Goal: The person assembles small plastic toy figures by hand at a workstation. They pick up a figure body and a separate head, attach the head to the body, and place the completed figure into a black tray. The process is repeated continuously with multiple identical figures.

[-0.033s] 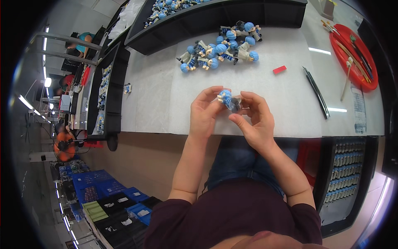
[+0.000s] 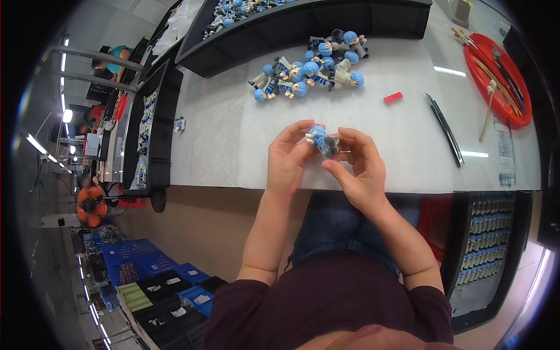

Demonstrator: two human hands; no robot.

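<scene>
A small blue-haired toy figurine [image 2: 318,137] is held over the near part of the white-covered table, its dark lower end turned to the right. My left hand [image 2: 286,157] grips it by the head and upper body between thumb and fingers. At the lower end, the curled fingers and thumb of my right hand [image 2: 361,172] close around the dark feet. Something clear and shiny seems to lie around the figurine's lower part, too small to make out. Farther off on the table lies a loose pile of similar figurines [image 2: 297,72].
Behind the pile stands a black bin [image 2: 303,29] of figurines. To the right are a red eraser-like block [image 2: 393,98], a black pen [image 2: 444,129] and a red tray [image 2: 475,46] with brushes. Another black crate [image 2: 158,134] sits left; racked figurines [image 2: 484,239] stand lower right.
</scene>
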